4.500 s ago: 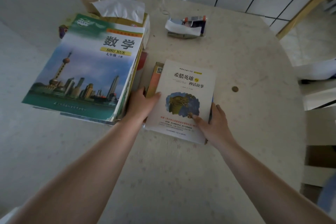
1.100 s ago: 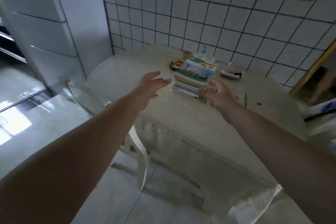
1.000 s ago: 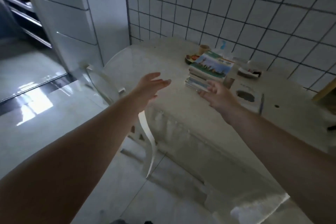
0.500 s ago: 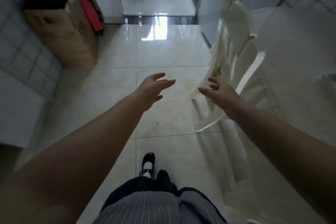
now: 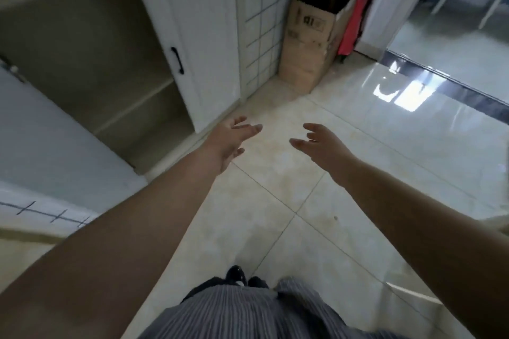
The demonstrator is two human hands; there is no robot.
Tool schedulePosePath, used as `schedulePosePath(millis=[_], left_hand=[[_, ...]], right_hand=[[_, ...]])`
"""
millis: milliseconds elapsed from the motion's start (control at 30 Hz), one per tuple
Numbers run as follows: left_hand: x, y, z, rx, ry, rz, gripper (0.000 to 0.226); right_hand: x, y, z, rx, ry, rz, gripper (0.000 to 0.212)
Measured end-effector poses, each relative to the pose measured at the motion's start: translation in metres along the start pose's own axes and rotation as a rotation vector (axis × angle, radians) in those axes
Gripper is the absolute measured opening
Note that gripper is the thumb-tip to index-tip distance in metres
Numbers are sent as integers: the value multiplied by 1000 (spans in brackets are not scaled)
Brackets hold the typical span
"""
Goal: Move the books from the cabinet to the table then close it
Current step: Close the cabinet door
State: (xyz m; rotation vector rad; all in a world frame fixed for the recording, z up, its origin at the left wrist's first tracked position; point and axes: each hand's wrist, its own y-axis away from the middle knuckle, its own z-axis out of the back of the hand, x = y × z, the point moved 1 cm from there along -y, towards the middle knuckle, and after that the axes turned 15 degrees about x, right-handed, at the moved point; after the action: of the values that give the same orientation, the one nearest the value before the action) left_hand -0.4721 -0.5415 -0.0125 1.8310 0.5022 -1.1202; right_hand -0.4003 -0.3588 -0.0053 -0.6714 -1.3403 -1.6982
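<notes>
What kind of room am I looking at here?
Likely a home kitchen or utility area: a white cabinet standing open, a tiled wall, a glossy tiled floor and a cardboard box in the corner.

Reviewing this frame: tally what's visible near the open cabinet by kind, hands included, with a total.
Hands: 2, left hand and right hand, both empty
White cabinet doors: 2, door with black handle and near door
Cardboard boxes: 1, cardboard box
Red items: 1, red item behind the box
Books: 0 visible
Total: 6
</notes>
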Motion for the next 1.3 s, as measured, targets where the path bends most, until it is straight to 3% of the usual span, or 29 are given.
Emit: schedulePosePath(millis=[233, 367, 500, 600, 667, 833, 1000, 1167, 1300], left_hand=[[-6, 63, 123, -352, -9, -139, 54], [-19, 107, 166, -654, -362, -328, 38], [-36, 164, 184, -901, -730, -446, 44], [-38, 199, 204, -1192, -848, -321, 46], [-26, 214, 220, -1259, -657, -214, 49], [8, 227, 236, -1170, -203, -127, 56], [21, 223, 237, -954, 415, -261, 40], [25, 219, 235, -907, 408, -292, 19], [19, 212, 237, -818, 317, -201, 18]], right_hand=[[88, -54, -118, 277, 216, 145, 64], [127, -71, -178, 423, 315, 238, 66], [167, -65, -238, 581, 438, 402, 65], [184, -54, -271, 717, 486, 481, 62], [190, -51, -288, 771, 464, 491, 60], [197, -37, -325, 862, 413, 523, 68], [204, -33, -346, 881, 502, 580, 66], [203, -32, -354, 900, 504, 618, 67], [200, -38, -348, 811, 504, 637, 71]])
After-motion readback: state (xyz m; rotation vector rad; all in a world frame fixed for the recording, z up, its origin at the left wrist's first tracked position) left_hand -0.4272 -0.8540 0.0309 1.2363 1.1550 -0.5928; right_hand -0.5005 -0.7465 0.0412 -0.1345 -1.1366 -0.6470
